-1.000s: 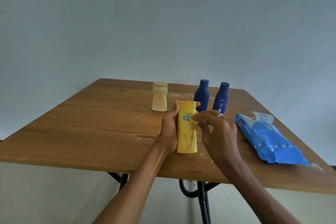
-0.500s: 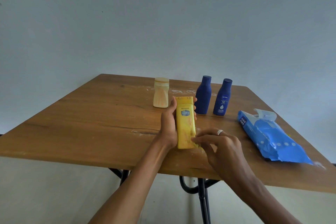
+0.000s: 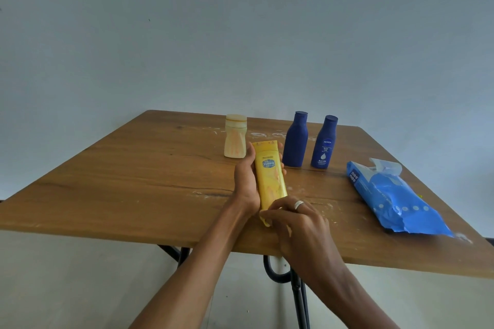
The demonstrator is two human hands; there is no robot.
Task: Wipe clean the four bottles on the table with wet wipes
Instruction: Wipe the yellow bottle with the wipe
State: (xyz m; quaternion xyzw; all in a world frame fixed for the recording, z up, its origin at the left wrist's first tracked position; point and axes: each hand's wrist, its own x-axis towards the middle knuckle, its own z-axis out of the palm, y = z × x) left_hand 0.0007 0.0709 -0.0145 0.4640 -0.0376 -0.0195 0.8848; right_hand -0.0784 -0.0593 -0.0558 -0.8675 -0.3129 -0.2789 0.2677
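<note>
My left hand (image 3: 245, 181) grips a yellow Vaseline bottle (image 3: 269, 172) from its left side and holds it tilted just above the wooden table (image 3: 133, 181). My right hand (image 3: 299, 224), with a ring on one finger, is pinched at the bottle's near end. A small crumpled wet wipe (image 3: 266, 222), yellowish against the bottle, shows under its fingertips. A cream bottle (image 3: 235, 140) stands behind my left hand. Two dark blue bottles stand upright to the right: a plain-backed blue bottle (image 3: 295, 141) and a Nivea bottle (image 3: 324, 144).
A blue wet-wipe pack (image 3: 387, 200) with its flap open lies at the table's right side. White smears mark the wood near the bottles. The table's near edge runs just under my right wrist, with black legs below. A plain wall stands behind.
My right hand has slid from the bottle's upper label down to its near end. My left hand has kept its hold, and the bottle now leans a little more to the left.
</note>
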